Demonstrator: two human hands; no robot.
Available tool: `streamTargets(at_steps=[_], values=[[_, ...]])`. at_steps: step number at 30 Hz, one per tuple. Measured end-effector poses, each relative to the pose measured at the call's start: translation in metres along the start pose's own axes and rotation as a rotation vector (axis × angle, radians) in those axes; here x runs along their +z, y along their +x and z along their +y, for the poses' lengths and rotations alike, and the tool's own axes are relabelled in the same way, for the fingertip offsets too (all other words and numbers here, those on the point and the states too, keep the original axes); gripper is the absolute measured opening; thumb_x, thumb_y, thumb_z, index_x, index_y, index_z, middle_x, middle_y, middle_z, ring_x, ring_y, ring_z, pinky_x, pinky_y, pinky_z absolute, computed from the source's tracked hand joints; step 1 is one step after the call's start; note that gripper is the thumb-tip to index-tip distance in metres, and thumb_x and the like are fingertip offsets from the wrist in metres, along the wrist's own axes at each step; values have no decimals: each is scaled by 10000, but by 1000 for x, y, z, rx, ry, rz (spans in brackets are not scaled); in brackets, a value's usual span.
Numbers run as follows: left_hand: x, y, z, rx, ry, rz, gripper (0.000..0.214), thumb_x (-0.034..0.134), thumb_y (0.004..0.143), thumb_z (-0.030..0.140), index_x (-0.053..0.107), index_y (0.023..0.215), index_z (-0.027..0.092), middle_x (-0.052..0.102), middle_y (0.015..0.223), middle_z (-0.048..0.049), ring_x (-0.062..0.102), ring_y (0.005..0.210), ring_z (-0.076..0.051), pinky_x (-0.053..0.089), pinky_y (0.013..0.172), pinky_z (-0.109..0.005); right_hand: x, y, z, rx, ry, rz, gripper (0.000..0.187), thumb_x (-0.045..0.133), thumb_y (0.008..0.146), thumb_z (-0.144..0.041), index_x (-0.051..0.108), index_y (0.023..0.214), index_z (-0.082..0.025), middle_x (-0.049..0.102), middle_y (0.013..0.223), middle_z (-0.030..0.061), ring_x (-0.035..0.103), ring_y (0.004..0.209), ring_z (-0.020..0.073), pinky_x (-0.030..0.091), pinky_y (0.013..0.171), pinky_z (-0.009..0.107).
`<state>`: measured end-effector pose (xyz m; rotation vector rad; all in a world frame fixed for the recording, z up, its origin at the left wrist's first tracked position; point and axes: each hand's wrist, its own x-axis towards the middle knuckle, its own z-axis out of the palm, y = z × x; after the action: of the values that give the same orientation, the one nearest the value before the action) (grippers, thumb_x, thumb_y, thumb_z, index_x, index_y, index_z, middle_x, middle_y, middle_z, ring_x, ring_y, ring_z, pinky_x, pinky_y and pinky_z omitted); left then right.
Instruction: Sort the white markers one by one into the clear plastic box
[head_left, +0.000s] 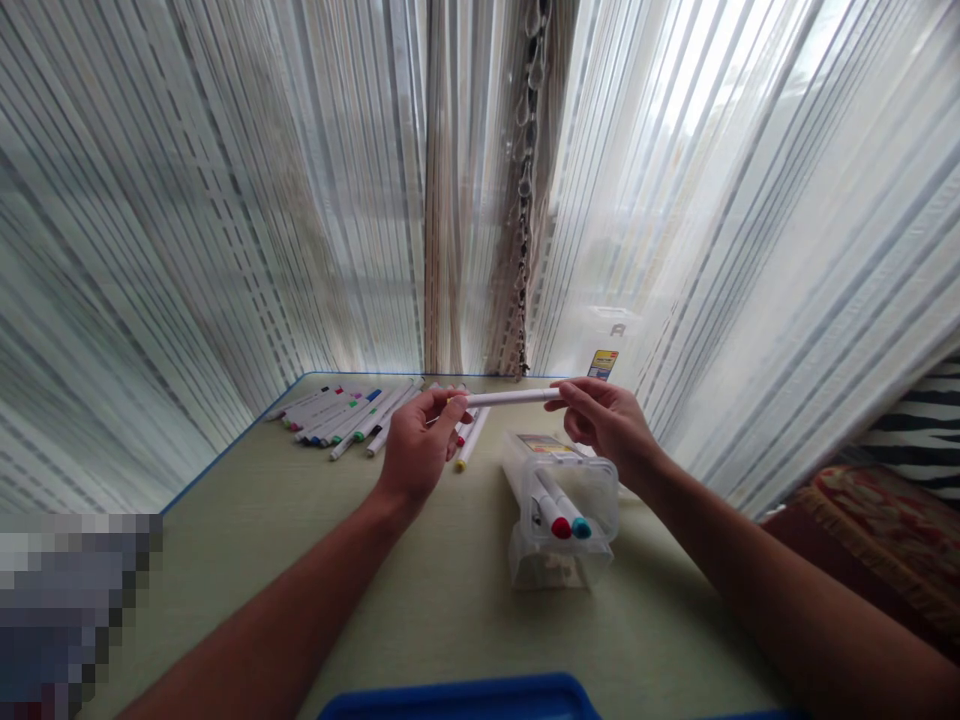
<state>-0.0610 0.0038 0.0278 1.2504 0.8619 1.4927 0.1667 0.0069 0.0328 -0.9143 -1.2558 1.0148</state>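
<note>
A white marker is stretched level between my two hands, above the table. My left hand pinches its left end between thumb and fingers. The right end is gripped by the fingertips of my right hand. Below my right hand, a clear plastic case lies on its side with its open end facing me. Inside it are a marker with a red end and one with a teal end. Beyond my left hand, several white markers with coloured ends are spread out, partly hidden by that hand.
The pale green table has a blue edge. At its back right stands a clear plastic container with a yellow label. Striped curtains hang behind. A blue object lies at the near edge, and a patterned cushion is at right.
</note>
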Motion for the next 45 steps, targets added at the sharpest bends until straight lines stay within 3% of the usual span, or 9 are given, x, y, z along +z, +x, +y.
streamTargets(at_steps=[13, 24, 45], values=[[0, 1, 0, 22, 36, -12, 267, 723, 798, 370, 668, 853, 114, 620, 680, 1, 424, 395, -37, 311, 372, -193, 1, -3, -4, -14, -13, -12, 338, 816, 734, -448, 745, 905, -165, 740, 772, 66, 464, 421, 66, 234, 388, 235], [-3, 3, -3, -5, 12, 0, 285, 649, 819, 378, 614, 970, 139, 635, 716, 12, 447, 387, -51, 338, 381, -199, 0, 1, -6, -50, 30, 44, 315, 812, 739, -454, 728, 866, -179, 732, 763, 56, 421, 419, 57, 257, 391, 236], [-1, 1, 0, 44, 63, 6, 273, 664, 840, 379, 616, 913, 120, 619, 685, 21, 418, 387, -34, 312, 378, -184, 4, -1, -8, -22, 82, 25, 305, 817, 733, -399, 748, 911, -162, 733, 741, 52, 466, 404, 62, 273, 380, 216]])
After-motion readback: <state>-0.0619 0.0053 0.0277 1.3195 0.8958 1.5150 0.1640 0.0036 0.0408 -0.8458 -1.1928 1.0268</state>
